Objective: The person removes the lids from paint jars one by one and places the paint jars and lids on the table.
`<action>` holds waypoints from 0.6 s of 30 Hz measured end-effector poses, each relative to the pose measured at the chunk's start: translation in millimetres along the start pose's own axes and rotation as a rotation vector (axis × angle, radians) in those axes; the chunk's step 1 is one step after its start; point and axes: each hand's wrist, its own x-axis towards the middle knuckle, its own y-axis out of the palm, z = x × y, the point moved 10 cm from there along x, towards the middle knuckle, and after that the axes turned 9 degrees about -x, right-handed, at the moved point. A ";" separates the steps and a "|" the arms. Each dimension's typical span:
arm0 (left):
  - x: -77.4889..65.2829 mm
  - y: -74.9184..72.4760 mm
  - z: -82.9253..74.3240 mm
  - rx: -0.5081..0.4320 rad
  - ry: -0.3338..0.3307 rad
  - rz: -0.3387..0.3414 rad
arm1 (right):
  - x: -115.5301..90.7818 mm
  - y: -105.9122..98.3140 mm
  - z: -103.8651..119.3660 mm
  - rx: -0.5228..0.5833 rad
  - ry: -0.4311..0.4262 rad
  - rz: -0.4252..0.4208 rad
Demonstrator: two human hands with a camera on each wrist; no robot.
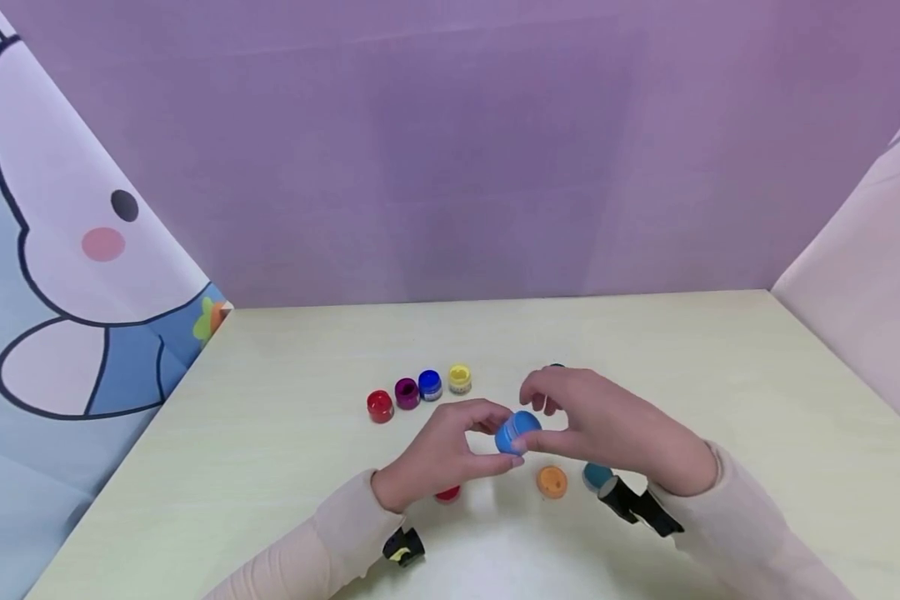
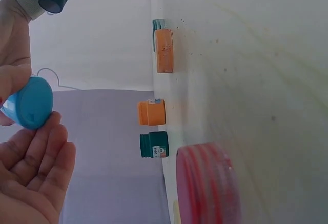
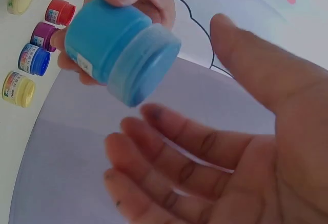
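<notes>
A light blue paint jar (image 3: 110, 34) with its cap on is tilted above the table between the two hands. My left hand (image 1: 450, 450) grips the jar body between thumb and fingers. Beside the capped end, my right hand (image 1: 607, 417) has its fingers spread and loosely bent, nothing gripped in them. Its thumb overlaps the jar in the head view, while the right wrist view shows that thumb apart from the cap. Below the hands lie an orange lid (image 1: 552, 482), a teal lid (image 1: 597, 476) and a red lid (image 2: 207, 183), the last partly hidden by my left hand.
Red (image 1: 380, 406), purple (image 1: 407, 393), blue (image 1: 430, 384) and yellow (image 1: 460, 379) paint jars stand in a row behind my left hand. An orange jar (image 2: 152, 112) and a dark green jar (image 2: 155, 144) stand farther right, mostly hidden by my right hand in the head view.
</notes>
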 end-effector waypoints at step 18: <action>0.5 -2.7 9.9 0.006 -0.011 -0.023 | 4.6 8.7 4.4 0.030 -0.071 -0.013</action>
